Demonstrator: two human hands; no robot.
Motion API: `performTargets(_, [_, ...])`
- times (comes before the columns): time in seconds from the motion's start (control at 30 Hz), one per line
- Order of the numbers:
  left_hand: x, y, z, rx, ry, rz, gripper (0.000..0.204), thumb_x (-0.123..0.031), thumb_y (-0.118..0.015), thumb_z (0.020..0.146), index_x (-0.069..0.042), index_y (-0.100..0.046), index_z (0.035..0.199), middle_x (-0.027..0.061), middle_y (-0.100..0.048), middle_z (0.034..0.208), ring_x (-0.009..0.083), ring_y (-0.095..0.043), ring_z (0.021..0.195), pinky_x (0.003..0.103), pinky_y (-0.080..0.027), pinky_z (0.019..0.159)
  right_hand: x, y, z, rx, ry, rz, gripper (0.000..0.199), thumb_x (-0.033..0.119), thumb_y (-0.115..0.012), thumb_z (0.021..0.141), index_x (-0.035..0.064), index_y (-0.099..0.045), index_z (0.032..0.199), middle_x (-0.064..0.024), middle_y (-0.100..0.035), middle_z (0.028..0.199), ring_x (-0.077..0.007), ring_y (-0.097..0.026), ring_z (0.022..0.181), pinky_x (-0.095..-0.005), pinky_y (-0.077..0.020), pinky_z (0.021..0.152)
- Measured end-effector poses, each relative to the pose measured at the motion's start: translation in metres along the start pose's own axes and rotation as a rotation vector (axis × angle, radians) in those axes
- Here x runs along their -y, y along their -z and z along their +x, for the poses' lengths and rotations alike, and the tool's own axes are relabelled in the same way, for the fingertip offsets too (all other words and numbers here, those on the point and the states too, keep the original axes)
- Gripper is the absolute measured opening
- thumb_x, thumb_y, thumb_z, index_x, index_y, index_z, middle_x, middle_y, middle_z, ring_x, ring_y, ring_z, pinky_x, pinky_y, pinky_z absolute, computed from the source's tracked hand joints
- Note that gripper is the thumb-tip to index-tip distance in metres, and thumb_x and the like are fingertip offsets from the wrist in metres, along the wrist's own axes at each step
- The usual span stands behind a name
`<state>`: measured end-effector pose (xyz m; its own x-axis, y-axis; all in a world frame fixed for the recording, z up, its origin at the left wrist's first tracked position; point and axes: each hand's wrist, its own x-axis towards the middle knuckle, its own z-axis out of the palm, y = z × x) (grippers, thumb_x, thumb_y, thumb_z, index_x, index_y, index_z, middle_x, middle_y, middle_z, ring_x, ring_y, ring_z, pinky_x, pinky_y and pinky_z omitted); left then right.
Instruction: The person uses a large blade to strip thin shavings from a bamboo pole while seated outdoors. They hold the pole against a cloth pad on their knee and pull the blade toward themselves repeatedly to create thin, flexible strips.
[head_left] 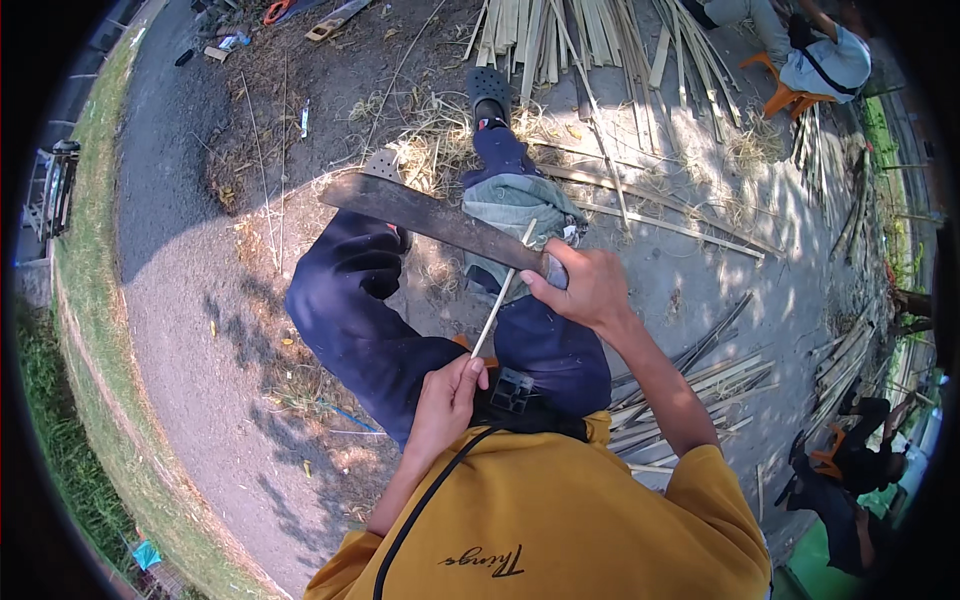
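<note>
My left hand (447, 408) is closed near my waist, pinching the lower end of a thin pale bamboo stick (490, 318). The stick slants up and away over my right thigh and meets the blade near its right end. My right hand (588, 287) is closed round the right end of a broad dark machete (420, 217); its handle is mostly hidden by the fingers. The blade lies crosswise above both my legs, its wide tip to the left. Under it, a grey-green cloth (515, 200) is draped over my right knee.
Long split bamboo strips (540, 40) are heaped ahead, with curly shavings (430, 140) near my feet. More strips (700, 395) lie at my right. A handsaw (338, 20) rests far left. People sit at the right; one uses an orange stool (785, 92).
</note>
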<state>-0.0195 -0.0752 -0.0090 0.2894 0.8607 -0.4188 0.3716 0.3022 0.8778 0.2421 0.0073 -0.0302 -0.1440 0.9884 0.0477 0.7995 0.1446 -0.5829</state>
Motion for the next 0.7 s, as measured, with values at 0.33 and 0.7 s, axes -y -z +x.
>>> performTargets(0.33, [-0.01,0.001,-0.011,-0.036,0.001,0.093,0.035,-0.02,-0.053,0.114,0.0,-0.059,0.086,0.0116,-0.042,0.057,0.0173,-0.038,0.049,0.039,-0.031,0.051,0.003,0.001,-0.001,0.017,-0.04,0.011,0.045,0.053,-0.075,0.091,0.0091,-0.072,0.099,-0.0171,-0.062,0.059,-0.0402,-0.068,0.059,-0.0484,-0.0506,0.056])
performTargets(0.7, [-0.009,0.008,-0.029,-0.019,0.036,0.11,0.034,-0.02,-0.054,0.114,0.0,-0.059,0.087,0.0127,-0.043,0.057,0.0179,-0.04,0.048,0.039,-0.033,0.051,-0.001,-0.003,0.0,-0.044,0.001,-0.032,0.05,0.059,-0.072,0.093,0.009,-0.07,0.093,-0.0165,-0.064,0.058,-0.0403,-0.069,0.058,-0.0503,-0.0524,0.053])
